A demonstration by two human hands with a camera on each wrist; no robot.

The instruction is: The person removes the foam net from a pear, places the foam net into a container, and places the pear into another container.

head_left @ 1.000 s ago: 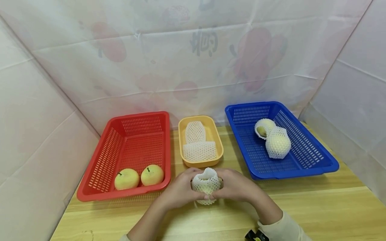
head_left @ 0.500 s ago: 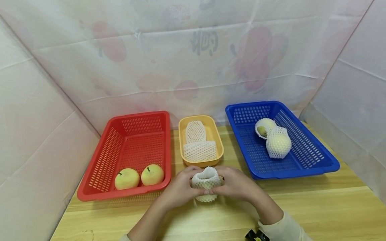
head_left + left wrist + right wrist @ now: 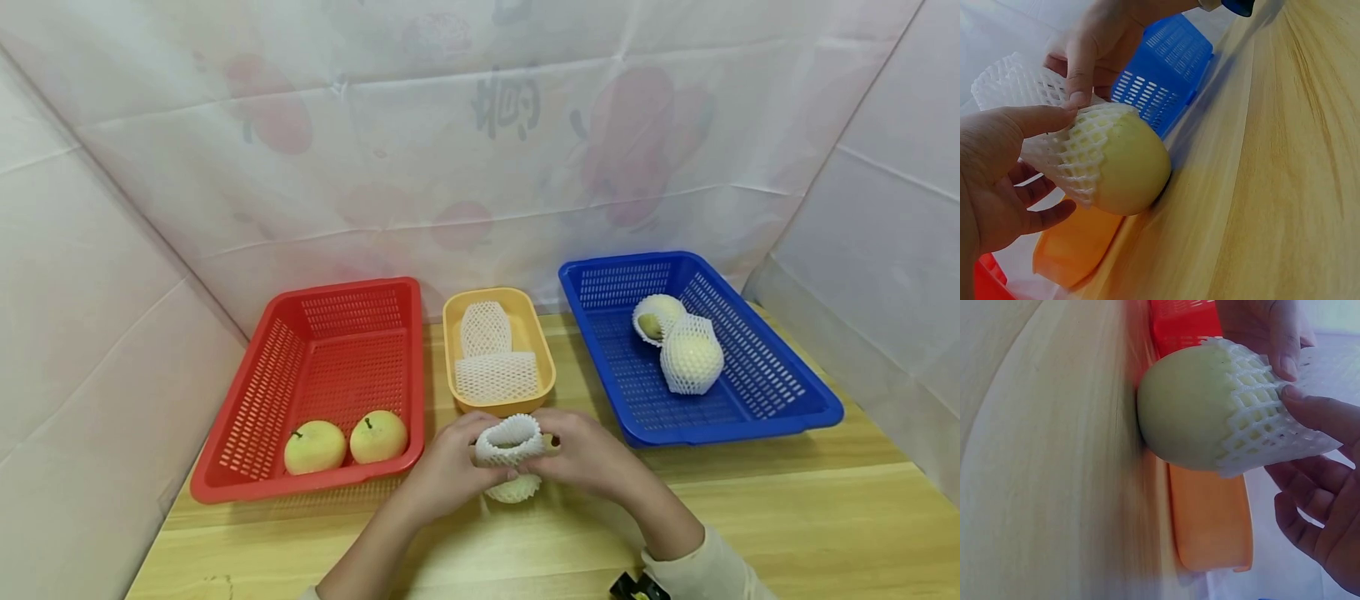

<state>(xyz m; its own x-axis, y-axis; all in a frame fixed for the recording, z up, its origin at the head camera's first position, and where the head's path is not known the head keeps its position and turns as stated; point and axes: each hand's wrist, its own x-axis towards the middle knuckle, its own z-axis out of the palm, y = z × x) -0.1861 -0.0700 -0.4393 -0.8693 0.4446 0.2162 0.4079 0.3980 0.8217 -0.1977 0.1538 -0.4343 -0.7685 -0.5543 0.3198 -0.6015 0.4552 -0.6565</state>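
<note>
A round yellow-green pear (image 3: 1138,165) stands on the wooden table, partly inside a white foam net sleeve (image 3: 512,442). The lower part of the fruit is bare in both wrist views, while the mesh covers its upper part and rises beyond it as an open tube. My left hand (image 3: 453,467) pinches the sleeve from the left, thumb in front and fingers behind. Opposite it, my right hand (image 3: 581,450) grips the sleeve likewise. Both thumbs (image 3: 1288,356) nearly meet on the near side of the mesh.
On the left, a red basket (image 3: 415,367) holds two bare pears (image 3: 315,446). Behind my hands is a yellow tray (image 3: 550,367) with two flat foam nets (image 3: 497,377). To the right, a blue basket (image 3: 622,367) contains two netted pears (image 3: 693,358). A white printed cloth (image 3: 480,167) hangs behind.
The top opening of the foam net has spread wider and rounder between my hands. My thumbs have shifted slightly upward on the mesh. The baskets and tray stay put.
</note>
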